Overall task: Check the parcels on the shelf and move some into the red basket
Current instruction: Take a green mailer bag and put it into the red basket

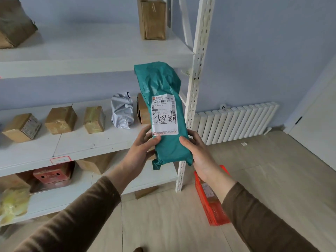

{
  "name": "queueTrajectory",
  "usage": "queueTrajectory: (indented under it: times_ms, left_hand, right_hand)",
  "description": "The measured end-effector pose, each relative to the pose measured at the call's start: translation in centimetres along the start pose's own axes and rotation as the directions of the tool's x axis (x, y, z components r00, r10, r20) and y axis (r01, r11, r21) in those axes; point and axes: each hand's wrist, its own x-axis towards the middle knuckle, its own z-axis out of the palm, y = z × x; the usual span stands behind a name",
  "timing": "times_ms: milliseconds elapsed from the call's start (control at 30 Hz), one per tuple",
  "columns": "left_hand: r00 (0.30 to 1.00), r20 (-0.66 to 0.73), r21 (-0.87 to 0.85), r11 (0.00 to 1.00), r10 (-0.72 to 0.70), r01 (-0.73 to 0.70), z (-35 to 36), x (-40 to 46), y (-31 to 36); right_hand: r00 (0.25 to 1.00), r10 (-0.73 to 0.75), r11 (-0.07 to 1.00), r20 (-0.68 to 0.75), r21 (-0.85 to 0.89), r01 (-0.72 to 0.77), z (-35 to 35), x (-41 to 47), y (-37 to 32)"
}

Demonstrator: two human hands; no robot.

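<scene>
We held the green parcel [163,113] upright before the shelf [78,142], left hand [141,151] and right hand [198,153] curled round its lower end, red basket [209,202] on the floor below

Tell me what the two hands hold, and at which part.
Both hands hold the green parcel at its lower end: the left hand on its left edge, the right hand on its right edge.

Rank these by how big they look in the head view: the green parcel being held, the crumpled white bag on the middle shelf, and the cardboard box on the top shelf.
1. green parcel, though it is nearest the camera, so its lead may be partly nearness.
2. cardboard box, cut off by the top edge.
3. white bag.
The box and the bag look close in size, so their order is unsure.
</scene>
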Motion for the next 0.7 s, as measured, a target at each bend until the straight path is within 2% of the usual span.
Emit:
queueTrajectory:
  times_ms: [333,500,700]
  left_hand:
    - [0.987,0.119,0.048,0.993,-0.109,0.104,4.5,3.4,-6.1]
    - [0.955,0.216,0.078,0.979,-0.203,0.19,6.9,6.8,-8.7]
    - [0.912,0.297,0.064,0.959,-0.282,0.275,13.2,9.3,-12.5]
  right_hand:
    - [0.985,0.039,0.999,-0.171,-0.006,-0.041,-7.7,0.1,3.8]
    - [0.966,0.057,0.998,-0.252,-0.015,-0.063,-11.8,0.1,3.7]
    - [0.935,0.055,0.998,-0.352,0.031,-0.048,-18.2,-0.8,3.2]
